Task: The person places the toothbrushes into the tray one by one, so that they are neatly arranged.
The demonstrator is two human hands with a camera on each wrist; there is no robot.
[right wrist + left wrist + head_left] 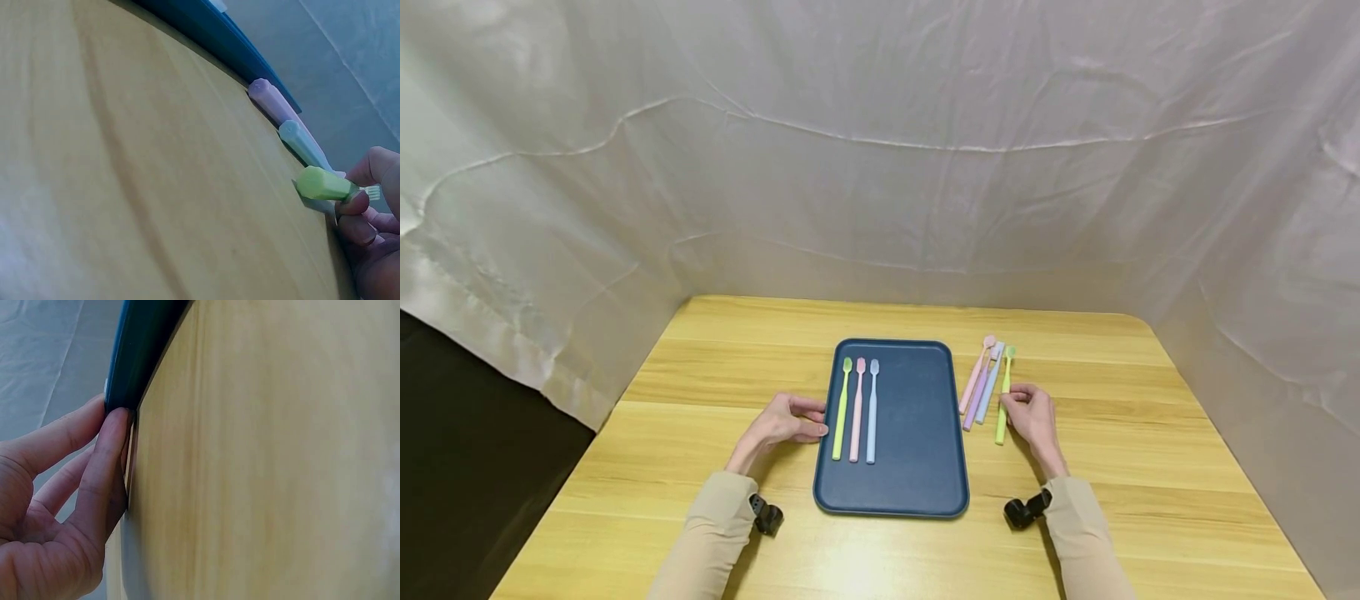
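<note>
My left hand (786,419) pinches the left rim of a dark blue tray (917,479) between thumb and fingers; the left wrist view shows the fingertips (115,422) at that rim. Side by side on the tray's left half lie a yellow-green toothbrush (840,417), a pink toothbrush (856,421) and a light blue toothbrush (872,421), heads pointing away. To the right of the tray, my right hand (1033,412) pinches another green toothbrush (322,183) by its handle. Its handle end shows in the right wrist view, bristles partly behind the fingers.
Left of the held toothbrush, a light blue toothbrush (987,396), a purple toothbrush (973,407) and a pink toothbrush (972,387) lie bunched beside the tray's right rim. Beneath is a wooden table (1112,433), with pale curtains (910,208) hanging behind it and at both sides.
</note>
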